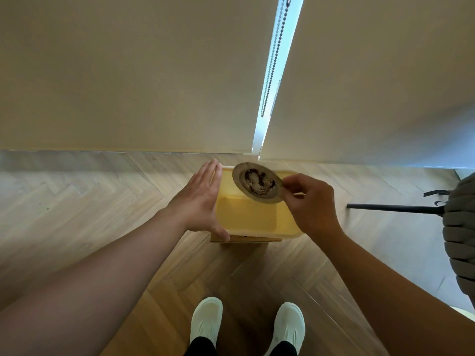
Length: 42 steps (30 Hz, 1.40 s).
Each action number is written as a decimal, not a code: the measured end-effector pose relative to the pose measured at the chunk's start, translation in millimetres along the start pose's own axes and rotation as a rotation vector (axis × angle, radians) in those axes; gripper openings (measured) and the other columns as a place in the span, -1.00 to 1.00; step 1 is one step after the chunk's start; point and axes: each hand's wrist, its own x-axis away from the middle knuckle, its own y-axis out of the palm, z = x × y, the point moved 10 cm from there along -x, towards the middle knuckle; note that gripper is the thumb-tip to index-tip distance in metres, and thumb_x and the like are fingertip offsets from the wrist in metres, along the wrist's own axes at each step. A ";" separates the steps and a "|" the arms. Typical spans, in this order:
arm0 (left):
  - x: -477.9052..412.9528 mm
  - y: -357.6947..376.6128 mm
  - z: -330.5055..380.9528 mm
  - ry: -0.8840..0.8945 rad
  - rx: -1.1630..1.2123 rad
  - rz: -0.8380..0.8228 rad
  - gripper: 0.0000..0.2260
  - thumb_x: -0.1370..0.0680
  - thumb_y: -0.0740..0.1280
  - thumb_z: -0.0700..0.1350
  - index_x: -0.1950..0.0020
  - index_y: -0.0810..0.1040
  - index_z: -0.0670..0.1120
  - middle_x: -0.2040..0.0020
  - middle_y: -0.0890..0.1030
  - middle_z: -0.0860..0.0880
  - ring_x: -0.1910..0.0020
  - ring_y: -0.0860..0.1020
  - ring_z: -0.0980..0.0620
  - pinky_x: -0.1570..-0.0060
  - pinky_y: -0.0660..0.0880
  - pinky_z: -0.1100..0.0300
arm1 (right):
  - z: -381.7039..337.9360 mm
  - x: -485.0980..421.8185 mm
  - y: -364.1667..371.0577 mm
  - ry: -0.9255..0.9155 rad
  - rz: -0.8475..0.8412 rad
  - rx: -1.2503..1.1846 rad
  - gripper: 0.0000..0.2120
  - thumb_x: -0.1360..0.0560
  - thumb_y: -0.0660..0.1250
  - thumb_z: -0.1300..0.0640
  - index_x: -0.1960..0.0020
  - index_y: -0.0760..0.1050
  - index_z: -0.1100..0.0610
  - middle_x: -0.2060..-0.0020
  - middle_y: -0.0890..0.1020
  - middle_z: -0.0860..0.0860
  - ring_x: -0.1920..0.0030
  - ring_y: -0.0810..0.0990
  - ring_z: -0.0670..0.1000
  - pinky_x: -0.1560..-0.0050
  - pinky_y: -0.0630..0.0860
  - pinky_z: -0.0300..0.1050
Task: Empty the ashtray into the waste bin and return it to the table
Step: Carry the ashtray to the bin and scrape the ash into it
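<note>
Above the waste bin [246,217] on the floor, my right hand [312,201] pinches the ashtray [258,185] by its rim, tilted so ash drops inside; my left hand [200,201], fingers flat, empty, steadies the bin's left wall.

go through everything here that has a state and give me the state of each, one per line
ashtray: tilted over the bin, dark residue inside, pinched at its rim
waste bin: open-topped, upright on the floor
right hand: fingers shut on the ashtray's rim
left hand: open and flat against the bin's side
roller blinds: lowered to the floor, narrow gap between them
</note>
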 end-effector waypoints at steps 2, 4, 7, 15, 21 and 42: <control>1.2 -0.4 1.1 0.005 0.017 -0.005 0.48 -0.04 0.54 0.43 -0.53 -0.44 -0.06 -0.55 -0.43 0.01 -0.51 -0.43 0.06 -0.51 -0.22 0.11 | -30.3 13.8 9.1 -0.324 -0.064 0.153 -0.90 -0.45 0.44 0.30 0.04 0.63 0.20 0.18 0.68 0.01 0.20 0.64 -0.02 0.15 0.61 -0.20; 1.8 -1.1 2.4 0.006 0.020 -0.012 0.48 -0.05 0.55 0.42 -0.53 -0.44 -0.08 -0.55 -0.43 0.00 -0.51 -0.44 0.06 -0.53 -0.19 0.09 | -45.3 35.7 27.9 -0.582 -0.143 0.366 -0.85 -0.42 0.45 0.33 0.01 0.63 0.26 0.16 0.70 0.15 0.15 0.66 0.10 0.20 0.65 0.00; 2.1 -2.0 3.3 0.004 0.022 -0.019 0.47 -0.06 0.55 0.41 -0.53 -0.43 -0.09 -0.55 -0.43 -0.01 -0.51 -0.43 0.06 -0.54 -0.18 0.07 | -44.0 52.7 40.9 -0.725 -0.148 0.524 -0.75 -0.33 0.54 0.35 0.00 0.64 0.31 0.12 0.72 0.21 0.07 0.70 0.16 0.19 0.68 0.04; 1.4 -3.1 4.2 0.007 0.009 -0.028 0.46 -0.06 0.53 0.43 -0.53 -0.43 -0.09 -0.55 -0.43 -0.02 -0.51 -0.43 0.04 -0.56 -0.17 0.03 | -35.6 51.5 28.3 -0.707 -0.090 0.563 -0.72 -0.32 0.55 0.33 -0.02 0.65 0.33 0.08 0.72 0.23 0.01 0.70 0.17 0.17 0.69 0.08; 0.8 -3.9 3.7 0.004 -0.003 -0.022 0.46 -0.06 0.52 0.44 -0.52 -0.45 -0.08 -0.55 -0.44 -0.01 -0.50 -0.44 0.04 -0.54 -0.18 0.06 | -38.2 49.8 23.3 -0.708 -0.066 0.551 -0.72 -0.34 0.54 0.33 -0.03 0.65 0.34 0.07 0.71 0.24 0.00 0.70 0.17 0.16 0.69 0.08; 7.0 -18.1 13.6 0.075 -0.068 0.063 0.36 -0.09 0.45 0.50 -0.59 -0.26 -0.02 -0.61 -0.26 -0.03 -0.57 -0.30 0.03 -0.54 -0.23 0.00 | -13.0 28.1 -15.3 -0.160 -0.006 0.227 -0.83 -0.42 0.48 0.30 0.00 0.67 0.17 0.19 0.73 0.03 0.25 0.67 -0.06 0.17 0.63 -0.20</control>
